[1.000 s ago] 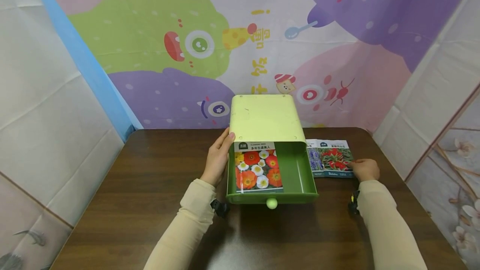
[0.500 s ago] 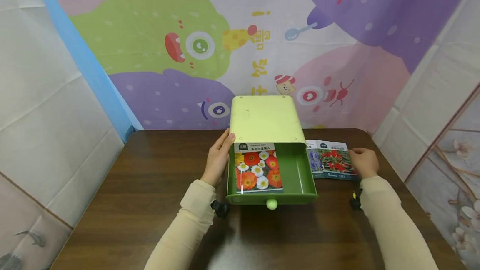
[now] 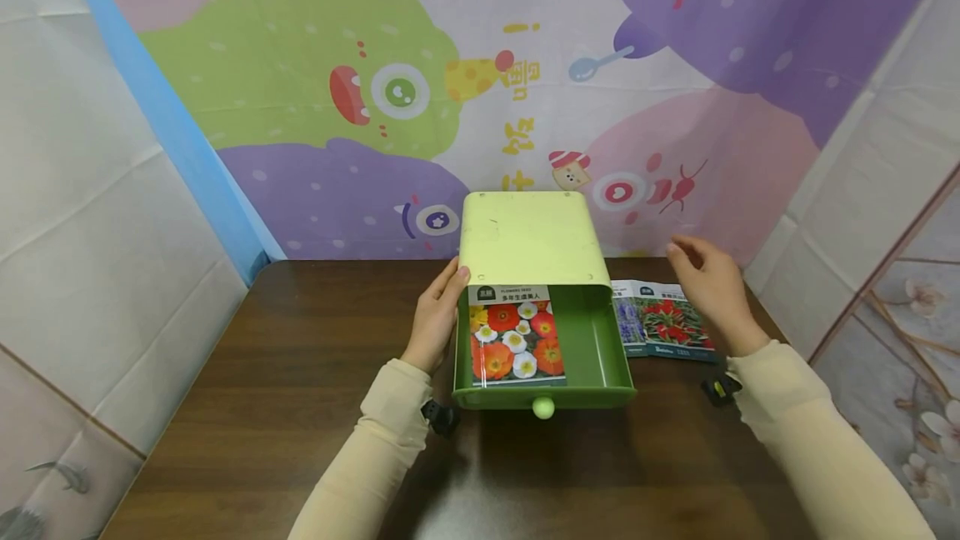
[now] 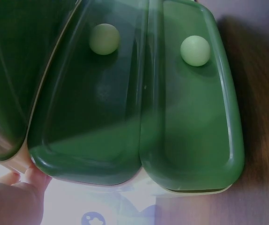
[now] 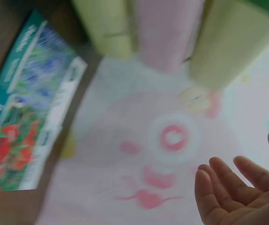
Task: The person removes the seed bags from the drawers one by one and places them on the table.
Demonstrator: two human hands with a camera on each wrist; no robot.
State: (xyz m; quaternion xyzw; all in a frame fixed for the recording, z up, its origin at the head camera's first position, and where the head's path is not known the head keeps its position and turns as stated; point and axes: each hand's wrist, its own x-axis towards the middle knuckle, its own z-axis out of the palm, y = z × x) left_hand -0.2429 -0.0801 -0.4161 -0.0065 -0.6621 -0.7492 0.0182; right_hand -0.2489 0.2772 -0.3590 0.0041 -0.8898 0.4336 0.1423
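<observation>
One red-flowered packet [image 3: 670, 325] and one blue-flowered packet [image 3: 630, 325] lay side by side on the desk [image 3: 315, 340], right of the cabinet [image 3: 532, 236]. Poppy packet [image 3: 517, 340] was face up in the left part of the pulled-out drawer [image 3: 590, 336]. Left hand [image 3: 433, 319]: fingers fairly straight against the cabinet's left side. Right hand [image 3: 711, 280]: in the air by the red-flowered packet's far right, fingers loosely bent, nothing held. My read: mid-step moving packets, into or out of the drawer unclear. Next move probably called for a firm left brace and right fingers pinching a thin packet edge.
</observation>
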